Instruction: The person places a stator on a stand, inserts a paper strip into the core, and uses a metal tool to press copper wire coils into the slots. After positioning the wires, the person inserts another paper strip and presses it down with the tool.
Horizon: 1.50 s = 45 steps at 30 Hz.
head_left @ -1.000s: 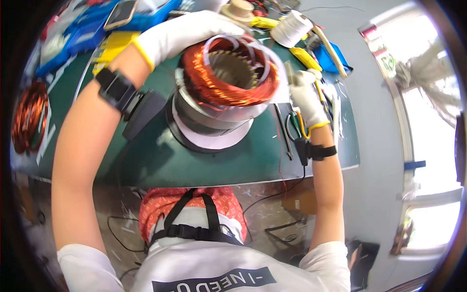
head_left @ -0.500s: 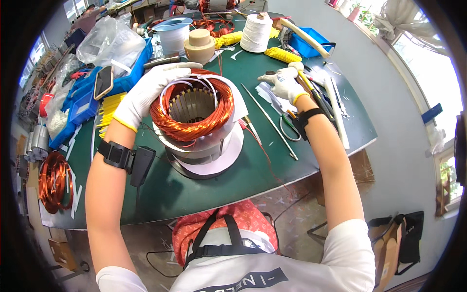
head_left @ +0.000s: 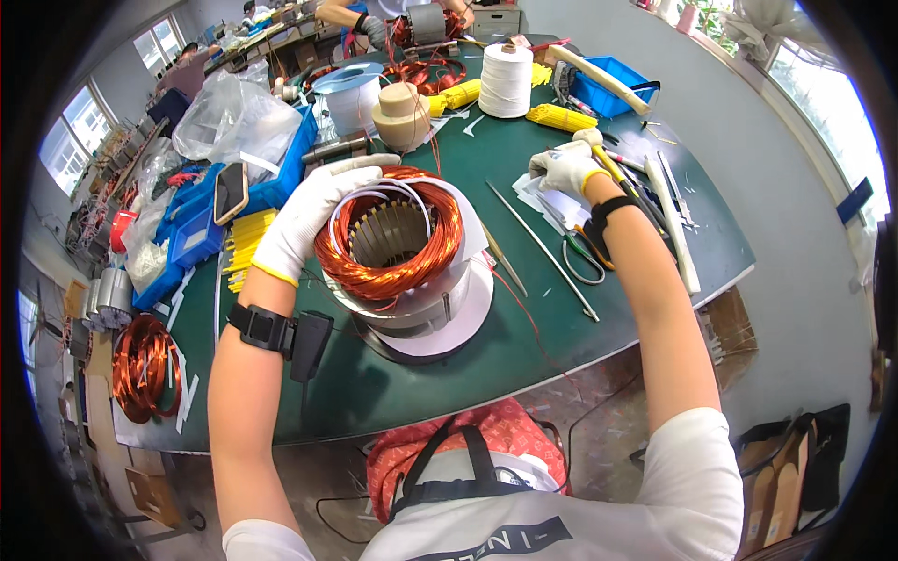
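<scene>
A stator (head_left: pixel 412 304) wound with thick bundles of copper wire (head_left: pixel 435 238) stands upright on the green table. White sleeving loops over its bore. My left hand (head_left: pixel 313 210), in a white glove, lies along the winding's far left side with fingers stretched out. To the right, my gloved right hand (head_left: pixel 568 171) is over white paper slips (head_left: pixel 552 203), fingers curled down and closed; whatever is between them is hidden. Near that wrist are green-and-orange-handled scissors (head_left: pixel 582 257) and a mallet (head_left: pixel 599 148). A long thin rod (head_left: pixel 543 251) and a pointed tool (head_left: pixel 505 262) lie between the stator and that hand.
Blue bins (head_left: pixel 196 234), a phone (head_left: pixel 230 193) and yellow strips (head_left: pixel 245 245) line the left. Behind are spools (head_left: pixel 351 93), a white thread cone (head_left: pixel 505 82) and a blue tray (head_left: pixel 613 84). Copper coils (head_left: pixel 147 369) lie front left. Another person's gloved hand (head_left: pixel 374 33) is across the table.
The view has shifted, so the scene sits farther right and lower. My right hand's extended index finger has curled in over the paper slips. My left hand stays on the winding.
</scene>
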Each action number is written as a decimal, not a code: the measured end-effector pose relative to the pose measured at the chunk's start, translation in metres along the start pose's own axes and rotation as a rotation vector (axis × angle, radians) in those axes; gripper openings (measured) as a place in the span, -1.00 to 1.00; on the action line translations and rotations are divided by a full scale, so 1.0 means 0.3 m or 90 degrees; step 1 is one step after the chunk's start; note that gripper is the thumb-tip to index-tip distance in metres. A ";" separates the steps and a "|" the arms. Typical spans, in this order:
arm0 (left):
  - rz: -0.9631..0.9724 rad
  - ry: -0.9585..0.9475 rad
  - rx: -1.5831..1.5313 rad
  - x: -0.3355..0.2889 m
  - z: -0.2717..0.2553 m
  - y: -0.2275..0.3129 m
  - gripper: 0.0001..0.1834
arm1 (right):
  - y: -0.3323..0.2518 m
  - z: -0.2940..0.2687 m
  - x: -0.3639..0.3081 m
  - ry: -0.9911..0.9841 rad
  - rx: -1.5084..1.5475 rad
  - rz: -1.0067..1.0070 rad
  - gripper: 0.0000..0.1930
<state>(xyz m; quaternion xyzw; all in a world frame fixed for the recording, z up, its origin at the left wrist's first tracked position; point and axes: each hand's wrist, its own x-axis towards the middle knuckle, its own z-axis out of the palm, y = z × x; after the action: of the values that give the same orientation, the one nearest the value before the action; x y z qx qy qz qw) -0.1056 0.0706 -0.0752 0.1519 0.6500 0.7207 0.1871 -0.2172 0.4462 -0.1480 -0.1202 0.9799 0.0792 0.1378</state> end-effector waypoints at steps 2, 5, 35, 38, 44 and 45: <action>0.006 -0.014 0.008 0.018 0.001 -0.008 -0.54 | 0.081 0.034 -0.030 0.040 0.053 0.008 -0.58; -0.002 -0.009 0.000 0.006 0.001 -0.009 -0.55 | 0.089 0.001 -0.183 0.226 0.649 -0.017 -0.51; 0.492 0.490 1.130 -0.513 0.266 -0.178 -0.52 | -0.482 0.153 -0.899 0.263 1.391 -0.304 -0.34; 0.494 0.419 1.144 -0.429 0.204 -0.170 -0.58 | -0.522 0.154 -0.895 0.254 1.429 -0.373 -0.55; 0.542 0.402 1.170 -0.498 0.259 -0.145 -0.83 | -0.530 0.146 -0.909 0.302 1.321 -0.234 -0.58; 0.453 0.340 1.125 -0.533 0.306 -0.126 -0.83 | -0.510 0.141 -0.914 0.335 1.297 -0.236 -0.53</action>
<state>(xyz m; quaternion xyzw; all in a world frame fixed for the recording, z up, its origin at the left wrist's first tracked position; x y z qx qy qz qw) 0.0810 0.0800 -0.0990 0.2555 0.8915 0.0009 -0.3740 0.0887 0.3663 -0.1274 -0.1090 0.5494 -0.8277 -0.0328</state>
